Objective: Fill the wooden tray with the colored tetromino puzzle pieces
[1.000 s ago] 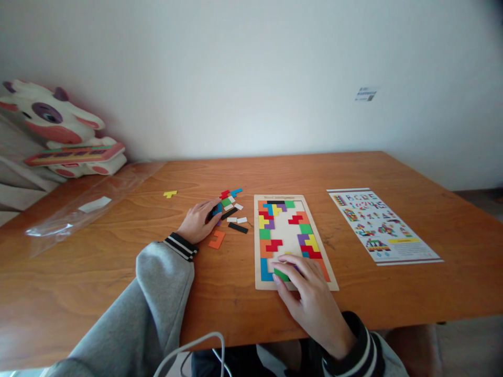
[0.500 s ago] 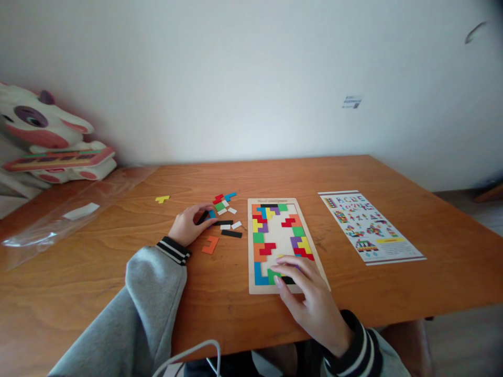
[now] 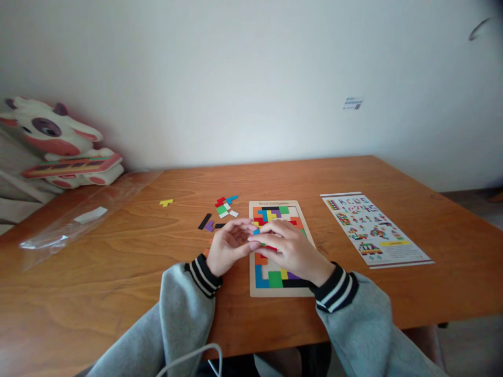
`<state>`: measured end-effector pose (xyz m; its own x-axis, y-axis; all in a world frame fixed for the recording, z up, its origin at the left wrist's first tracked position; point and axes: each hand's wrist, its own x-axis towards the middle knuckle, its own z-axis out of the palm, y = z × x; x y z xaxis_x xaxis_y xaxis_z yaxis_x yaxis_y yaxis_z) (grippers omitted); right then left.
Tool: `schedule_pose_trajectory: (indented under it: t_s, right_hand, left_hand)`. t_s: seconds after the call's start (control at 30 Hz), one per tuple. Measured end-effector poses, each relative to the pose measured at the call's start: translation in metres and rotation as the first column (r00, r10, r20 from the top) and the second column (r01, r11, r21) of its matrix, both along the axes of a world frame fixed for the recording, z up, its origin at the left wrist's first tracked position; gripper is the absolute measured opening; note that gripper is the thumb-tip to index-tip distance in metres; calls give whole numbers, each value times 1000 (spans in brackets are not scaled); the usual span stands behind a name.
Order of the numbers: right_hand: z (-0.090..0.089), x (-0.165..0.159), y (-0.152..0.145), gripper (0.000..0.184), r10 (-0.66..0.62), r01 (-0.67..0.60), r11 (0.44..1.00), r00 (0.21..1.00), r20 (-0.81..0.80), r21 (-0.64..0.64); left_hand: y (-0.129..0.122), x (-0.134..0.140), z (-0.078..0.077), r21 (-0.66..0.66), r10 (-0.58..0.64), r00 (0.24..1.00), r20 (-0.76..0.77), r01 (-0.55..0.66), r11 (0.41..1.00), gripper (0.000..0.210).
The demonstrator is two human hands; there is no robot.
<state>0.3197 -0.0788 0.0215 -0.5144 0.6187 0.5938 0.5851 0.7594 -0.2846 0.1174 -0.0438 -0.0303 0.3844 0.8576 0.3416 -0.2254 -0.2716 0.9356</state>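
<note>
Above the left side of a wooden puzzle board (image 3: 275, 293), my two hands meet at the fingertips. Between them shows a small blue puzzle piece (image 3: 256, 231), partly hidden by fingers. My left hand (image 3: 231, 245) pinches it from the left, and the fingers of my right hand (image 3: 293, 251) close on it from the right. Coloured pieces fill much of the board's rim area, among them a green piece (image 3: 275, 279) and a blue corner piece (image 3: 260, 279). The hands cover the board's middle.
Left of the board lie loose pieces: a black bar (image 3: 204, 221), a purple piece (image 3: 209, 226), a green piece (image 3: 222, 209) and a yellow one (image 3: 166, 202). A printed sheet (image 3: 377, 230) lies right. A plastic bag (image 3: 63, 235) and cow toy keyboard (image 3: 74, 165) sit left.
My left hand has picked up the blue piece from the loose pile and carried it right over the board. My right hand has risen from the board's lower edge to meet it.
</note>
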Motion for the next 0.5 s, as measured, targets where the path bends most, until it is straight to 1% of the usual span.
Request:
schedule_pose_trajectory:
  t_s: [0.07, 0.1, 0.17, 0.2, 0.27, 0.3, 0.33, 0.4, 0.43, 0.5]
  right_hand:
    - [1, 3, 11, 12, 23, -22, 999, 999, -23, 28]
    - [2, 6, 15, 13, 27, -26, 1000, 998, -54, 17]
    - [2, 18, 24, 17, 19, -26, 998, 991, -132, -53]
    - [1, 26, 28, 19, -9, -10, 994, 985, -170, -108]
    - [-4, 45, 38, 23, -159, 101, 969, 952, -260, -225]
    - [-9, 54, 43, 26, -265, 177, 944, 910, -319, -279]
    - [-16, 64, 48, 31, -347, 224, 917, 856, -383, -330]
    - [-31, 82, 60, 43, -466, 240, 858, 736, -491, -454]
    - [-39, 89, 66, 49, -518, 241, 824, 685, -512, -512]
    - [-52, 98, 77, 56, -590, 263, 778, 617, -521, -571]
  left_hand:
    - [0, 9, 0, -41, -2, 1000, 19, 3, 999, 54]
    - [0, 11, 0, -54, 9, 1000, 20, -8, 998, 53]
    - [2, 14, 0, -49, 61, 998, -13, -61, 997, 48]
    - [2, 14, 0, -26, 98, 994, -52, -100, 995, 43]
    - [1, 13, 0, 63, 176, 971, -159, -168, 984, 34]
    - [0, 11, 1, 129, 210, 953, -219, -185, 974, 31]
    - [-1, 10, 2, 206, 238, 930, -279, -184, 961, 27]
    - [-4, 7, 5, 381, 285, 883, -373, -134, 915, 19]
    - [-5, 7, 7, 459, 303, 863, -405, -95, 883, 15]
    - [-7, 7, 11, 562, 313, 839, -444, -11, 827, 11]
